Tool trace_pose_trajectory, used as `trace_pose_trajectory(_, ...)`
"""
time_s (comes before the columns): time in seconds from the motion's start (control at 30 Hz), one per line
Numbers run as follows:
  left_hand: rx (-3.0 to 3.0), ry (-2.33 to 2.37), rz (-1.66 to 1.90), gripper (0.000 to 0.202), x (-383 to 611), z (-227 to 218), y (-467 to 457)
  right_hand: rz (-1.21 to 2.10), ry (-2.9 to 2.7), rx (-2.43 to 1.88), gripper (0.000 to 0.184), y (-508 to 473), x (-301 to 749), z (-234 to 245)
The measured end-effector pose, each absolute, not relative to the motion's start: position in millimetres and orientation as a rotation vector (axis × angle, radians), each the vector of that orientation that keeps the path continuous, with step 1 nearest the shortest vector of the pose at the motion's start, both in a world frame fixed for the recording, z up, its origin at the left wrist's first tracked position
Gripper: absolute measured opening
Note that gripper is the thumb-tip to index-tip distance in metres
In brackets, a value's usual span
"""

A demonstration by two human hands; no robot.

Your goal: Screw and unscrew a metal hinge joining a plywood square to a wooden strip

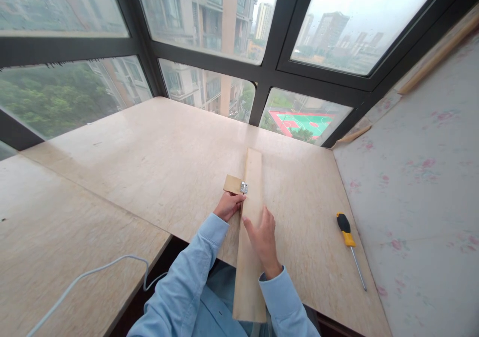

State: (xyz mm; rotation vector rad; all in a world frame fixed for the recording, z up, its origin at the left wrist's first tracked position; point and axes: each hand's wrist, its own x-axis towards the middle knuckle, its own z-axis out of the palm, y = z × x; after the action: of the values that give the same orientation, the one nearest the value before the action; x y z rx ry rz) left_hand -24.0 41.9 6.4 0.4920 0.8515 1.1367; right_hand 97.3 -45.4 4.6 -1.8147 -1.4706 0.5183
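A long pale wooden plank point(251, 197) lies lengthwise on the marble sill, its near end overhanging toward me. A small brown wooden piece point(232, 182) joins its left edge through a small metal hinge point(244, 187). My left hand point(228, 205) rests just below the small piece at the plank's left edge, fingers curled in a pinch; what they hold is hidden. My right hand point(264, 238) lies on the plank, fingers stretched forward and flat, holding nothing.
A screwdriver point(349, 242) with a yellow and black handle lies on the sill to the right. A floral papered wall point(419, 197) rises on the right. Large windows point(209, 22) wrap the far side. A white cable point(93, 272) crosses the lower left slab.
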Motion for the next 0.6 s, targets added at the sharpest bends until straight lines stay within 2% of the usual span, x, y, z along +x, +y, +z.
trace_pose_trajectory(0.2,0.480,0.847,1.131,0.034,-24,7,43,0.798,-1.510,-1.716,0.069,-46,131,7)
trace_pose_trajectory(0.33,0.472,0.854,1.126,0.033,-26,11,42,0.698,-1.580,-1.681,0.063,-26,148,23)
trace_pose_trajectory(0.6,0.375,0.896,1.133,0.024,-23,20,42,0.600,-1.861,-1.318,0.031,49,135,58)
